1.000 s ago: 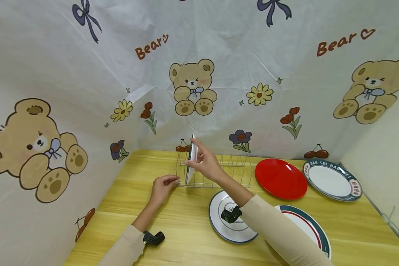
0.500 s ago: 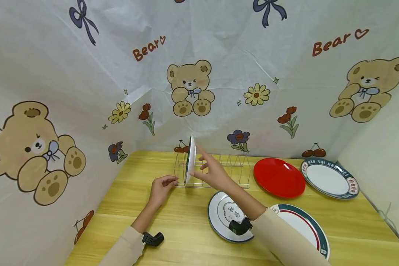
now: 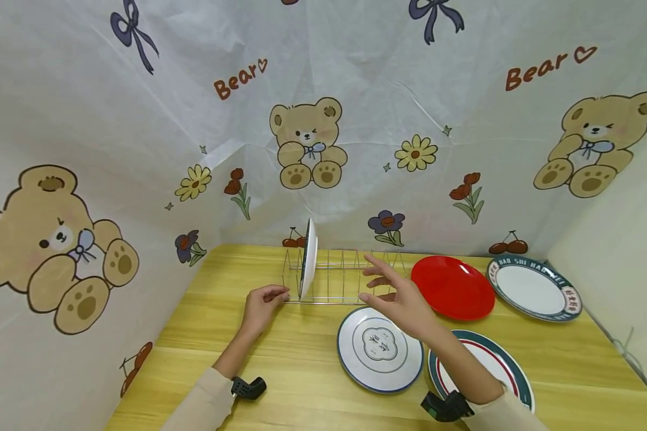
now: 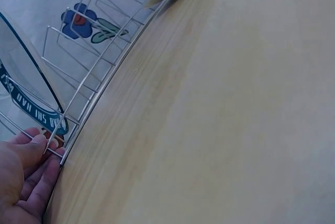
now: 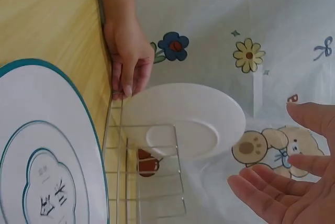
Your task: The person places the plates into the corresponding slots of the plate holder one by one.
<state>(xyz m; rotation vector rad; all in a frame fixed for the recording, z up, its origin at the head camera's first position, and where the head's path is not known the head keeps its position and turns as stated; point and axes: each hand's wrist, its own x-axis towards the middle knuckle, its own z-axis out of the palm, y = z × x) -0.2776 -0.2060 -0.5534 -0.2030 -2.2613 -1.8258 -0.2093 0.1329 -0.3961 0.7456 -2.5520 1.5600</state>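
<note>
Standing plate (image 3: 310,260): held nearly upright in the left end of the wire rack (image 3: 329,301), seen almost edge-on from the head; its lettered rim is cut off in the left wrist view.
Left hand (image 3: 265,308): the rack's near left corner is pinched, fingertips partly masked by wires.
Right hand (image 3: 401,299): nothing gripped, fingers spread loosely; the rack's right part is partly hidden behind it.
Blue-rimmed plate (image 3: 380,352): laid flat in front, its characters hard to read.
Green-rimmed plate (image 3: 500,360): partly covered by the right forearm.
Red plate (image 3: 454,288), oval plate (image 3: 534,290): set side by side; whether they touch cannot be told.
</note>
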